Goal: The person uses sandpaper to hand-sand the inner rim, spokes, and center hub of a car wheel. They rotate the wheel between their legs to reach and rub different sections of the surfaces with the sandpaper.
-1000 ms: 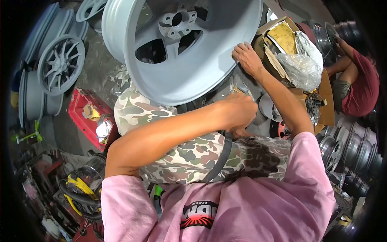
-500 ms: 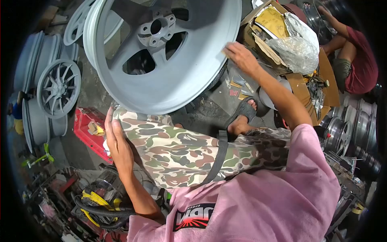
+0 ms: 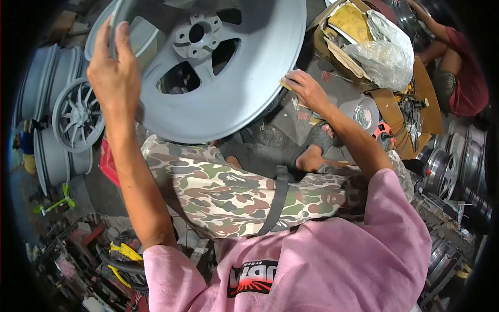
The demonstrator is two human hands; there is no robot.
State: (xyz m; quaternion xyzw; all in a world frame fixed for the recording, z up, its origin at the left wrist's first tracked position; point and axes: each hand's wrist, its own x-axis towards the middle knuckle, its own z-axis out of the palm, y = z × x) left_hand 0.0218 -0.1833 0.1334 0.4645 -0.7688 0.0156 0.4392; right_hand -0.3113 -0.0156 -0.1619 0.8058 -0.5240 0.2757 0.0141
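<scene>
A large grey car wheel rim (image 3: pixel 228 104), with spokes and several bolt holes round its hub, stands tilted in front of my knees. My left hand (image 3: pixel 115 78) is at its left edge, thumb and fingers on either side of the lip. On the right edge of the rim, my right hand (image 3: pixel 307 91) pinches a small yellowish piece of sandpaper (image 3: pixel 285 84) against the lip. Most of that piece is hidden under my fingers.
More wheels stand at the left, among them a grey multi-spoke wheel (image 3: pixel 78 115). A red tray (image 3: pixel 108 164) is partly behind my left arm. An open cardboard box (image 3: pixel 343 54) holds paper and plastic. A person in a dark red shirt (image 3: pixel 470 78) crouches at upper right.
My left hand has risen from beside my knee to the rim's left edge. My right hand has moved slightly down with the sandpaper, along the right lip. The rim has shifted a little.
</scene>
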